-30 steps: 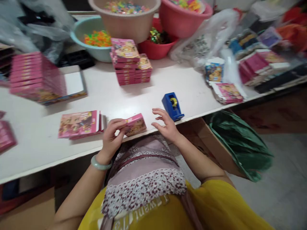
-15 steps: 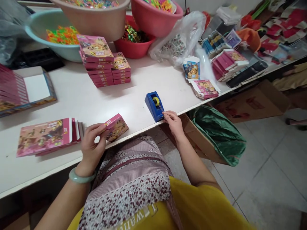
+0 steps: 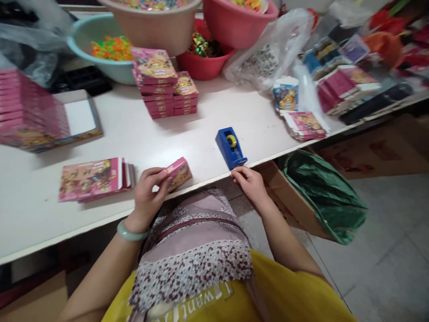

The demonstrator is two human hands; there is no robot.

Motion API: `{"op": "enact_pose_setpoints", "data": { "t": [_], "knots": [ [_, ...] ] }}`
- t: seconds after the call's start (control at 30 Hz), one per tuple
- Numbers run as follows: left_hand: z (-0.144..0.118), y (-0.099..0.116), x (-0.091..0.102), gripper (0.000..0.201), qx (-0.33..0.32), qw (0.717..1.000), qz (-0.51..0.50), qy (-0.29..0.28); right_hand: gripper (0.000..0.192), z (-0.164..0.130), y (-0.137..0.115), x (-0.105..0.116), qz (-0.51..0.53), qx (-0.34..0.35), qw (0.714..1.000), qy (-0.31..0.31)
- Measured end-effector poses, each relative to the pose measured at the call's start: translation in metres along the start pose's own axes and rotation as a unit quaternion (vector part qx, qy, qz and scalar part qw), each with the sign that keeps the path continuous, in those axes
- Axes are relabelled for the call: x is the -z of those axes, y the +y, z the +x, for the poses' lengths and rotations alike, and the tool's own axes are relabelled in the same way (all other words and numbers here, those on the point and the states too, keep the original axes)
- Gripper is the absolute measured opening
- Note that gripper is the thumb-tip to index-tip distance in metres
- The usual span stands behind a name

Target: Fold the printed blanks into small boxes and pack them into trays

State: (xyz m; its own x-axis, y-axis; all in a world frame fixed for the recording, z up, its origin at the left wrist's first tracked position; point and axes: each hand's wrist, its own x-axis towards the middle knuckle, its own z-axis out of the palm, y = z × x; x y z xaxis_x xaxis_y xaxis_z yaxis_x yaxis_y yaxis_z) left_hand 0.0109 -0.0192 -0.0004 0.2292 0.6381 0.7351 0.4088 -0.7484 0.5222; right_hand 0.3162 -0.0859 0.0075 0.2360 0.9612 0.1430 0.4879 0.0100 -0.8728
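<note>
My left hand (image 3: 149, 192) grips a small pink printed box (image 3: 178, 172) that rests at the front edge of the white table (image 3: 187, 134). My right hand (image 3: 250, 182) is at the near end of a blue tape dispenser (image 3: 230, 147) with a yellow roll. Its fingertips are pinched together right at the dispenser's cutter. Whether a strip of tape is between them is too small to tell. A pile of flat pink box blanks (image 3: 92, 179) lies just left of my left hand.
A stack of pink boxes (image 3: 164, 87) stands mid-table. Basins of colourful small items (image 3: 114, 47) line the back edge. More pink boxes sit in a tray (image 3: 40, 116) at left. Flat blanks (image 3: 304, 125) and packets lie at right. A green bag (image 3: 321, 192) in a carton is under the table's right end.
My right hand moved from open beside the pink box to the front of the tape dispenser and closed its fingertips there. My left hand kept hold of the pink box.
</note>
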Motion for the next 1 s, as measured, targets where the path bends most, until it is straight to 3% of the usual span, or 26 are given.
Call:
{"op": "enact_pose_setpoints", "data": {
  "t": [0.07,0.17,0.27,0.33,0.47,0.53,0.6,0.63,0.7,0.8,0.9,1.0],
  "knots": [
    [0.006,0.005,0.001,0.024,-0.018,0.999,0.020,-0.019,0.020,-0.003,-0.030,-0.023,0.120,-0.003,0.989,-0.086],
    [0.017,0.012,0.008,0.038,-0.048,0.992,0.084,-0.083,0.022,0.006,-0.071,-0.062,0.235,0.003,0.955,-0.181],
    [0.025,0.014,0.017,0.049,-0.077,0.971,0.137,-0.180,0.032,0.025,-0.086,-0.093,0.249,0.001,0.944,-0.216],
    [0.028,0.011,0.020,0.048,-0.087,0.965,0.131,-0.209,0.047,0.035,-0.084,-0.104,0.181,0.011,0.963,-0.198],
    [0.029,0.001,0.012,0.037,-0.068,0.986,0.037,-0.146,0.066,0.043,-0.069,-0.105,-0.021,0.085,0.990,-0.113],
    [0.032,-0.003,0.007,0.031,-0.028,0.995,-0.017,-0.095,0.056,0.046,-0.062,-0.103,-0.016,0.127,0.986,-0.105],
    [0.037,-0.008,0.014,0.035,0.013,0.997,-0.045,-0.061,0.046,0.061,-0.057,-0.098,0.061,0.148,0.980,-0.117],
    [0.039,-0.011,0.023,0.044,0.025,0.998,-0.038,-0.050,0.045,0.075,-0.054,-0.094,0.099,0.148,0.978,-0.106],
    [0.042,-0.022,0.053,0.069,0.038,0.998,0.024,-0.045,0.046,0.119,-0.050,-0.080,0.136,0.142,0.980,-0.024],
    [0.033,-0.046,0.113,0.086,0.026,0.980,0.172,-0.098,0.045,0.216,-0.049,-0.057,0.119,0.136,0.976,0.120],
    [0.005,-0.071,0.155,0.077,0.029,0.934,0.284,-0.215,0.032,0.305,-0.060,-0.054,0.068,0.090,0.984,0.140],
    [-0.026,-0.090,0.165,0.063,0.062,0.901,0.337,-0.267,0.027,0.348,-0.077,-0.080,0.029,0.035,0.993,0.113]
  ]
}}
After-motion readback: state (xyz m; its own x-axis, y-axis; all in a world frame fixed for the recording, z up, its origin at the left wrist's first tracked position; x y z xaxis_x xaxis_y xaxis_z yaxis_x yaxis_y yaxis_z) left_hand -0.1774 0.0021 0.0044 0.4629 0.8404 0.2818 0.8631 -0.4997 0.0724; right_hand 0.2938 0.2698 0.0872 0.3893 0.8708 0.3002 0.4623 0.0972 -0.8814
